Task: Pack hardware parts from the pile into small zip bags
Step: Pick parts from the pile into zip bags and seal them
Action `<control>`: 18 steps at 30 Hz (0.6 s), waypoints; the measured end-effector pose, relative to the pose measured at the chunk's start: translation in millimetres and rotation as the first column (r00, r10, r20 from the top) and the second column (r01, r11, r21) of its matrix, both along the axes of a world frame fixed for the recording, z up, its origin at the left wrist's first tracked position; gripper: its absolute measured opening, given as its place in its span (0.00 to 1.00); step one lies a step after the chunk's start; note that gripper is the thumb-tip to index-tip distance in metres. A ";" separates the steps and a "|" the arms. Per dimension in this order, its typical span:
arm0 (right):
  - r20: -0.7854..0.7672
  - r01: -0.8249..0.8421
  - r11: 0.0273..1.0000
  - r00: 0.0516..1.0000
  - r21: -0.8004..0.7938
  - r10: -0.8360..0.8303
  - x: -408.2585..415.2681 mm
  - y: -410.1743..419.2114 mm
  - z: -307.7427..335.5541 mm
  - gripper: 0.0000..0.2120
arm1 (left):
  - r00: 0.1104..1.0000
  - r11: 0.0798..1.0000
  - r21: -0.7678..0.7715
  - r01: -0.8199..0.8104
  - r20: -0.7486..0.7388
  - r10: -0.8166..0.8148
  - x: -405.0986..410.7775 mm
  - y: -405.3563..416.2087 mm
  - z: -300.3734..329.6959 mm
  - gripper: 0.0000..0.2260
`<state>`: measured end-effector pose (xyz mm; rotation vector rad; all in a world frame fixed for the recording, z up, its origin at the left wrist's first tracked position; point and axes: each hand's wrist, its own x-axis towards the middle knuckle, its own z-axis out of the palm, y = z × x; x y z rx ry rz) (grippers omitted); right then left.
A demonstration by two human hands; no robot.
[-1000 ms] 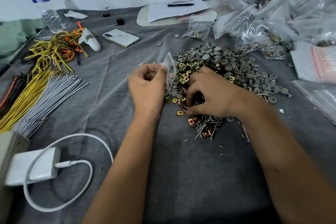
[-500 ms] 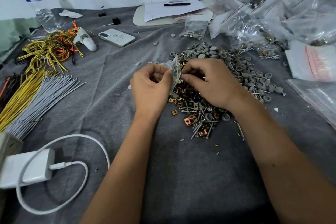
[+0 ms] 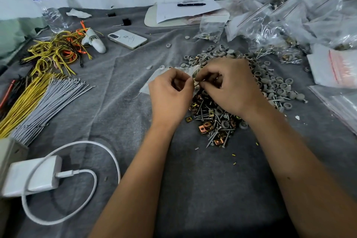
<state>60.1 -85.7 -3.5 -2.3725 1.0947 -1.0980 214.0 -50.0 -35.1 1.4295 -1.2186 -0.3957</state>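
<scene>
Film of the zip bag (image 3: 154, 81) looks limp and slippery, so left hand (image 3: 170, 91) pinches its mouth above the pile (image 3: 214, 120) while right hand (image 3: 229, 85) pinches small parts there.

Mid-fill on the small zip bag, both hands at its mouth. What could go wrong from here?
1. The left hand pinches only one edge of the small zip bag, so its mouth may sag and parts fed by the right hand could miss.
2. Both hands hang right over the pile; anything dropped would likely vanish into the mixed screws and clips.
3. The bag is thin clear film, so pointed screws might puncture it.
</scene>
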 end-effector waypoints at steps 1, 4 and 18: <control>0.008 0.005 1.000 1.000 0.009 -0.005 0.9 0.8 -0.5 0.08 | 1.000 1.000 -0.001 0.000 0.002 0.000 -0.4 0.1 0.3 0.05; 0.071 0.041 0.999 0.997 0.010 -0.042 5.2 2.9 -4.3 0.08 | 0.998 1.000 -0.010 0.023 -0.054 -0.023 0.4 -1.7 0.1 0.05; -0.176 -0.066 0.994 0.981 0.089 0.081 -7.8 0.2 6.0 0.10 | 0.911 0.994 -0.012 -0.107 -0.401 0.093 12.6 -6.3 1.2 0.04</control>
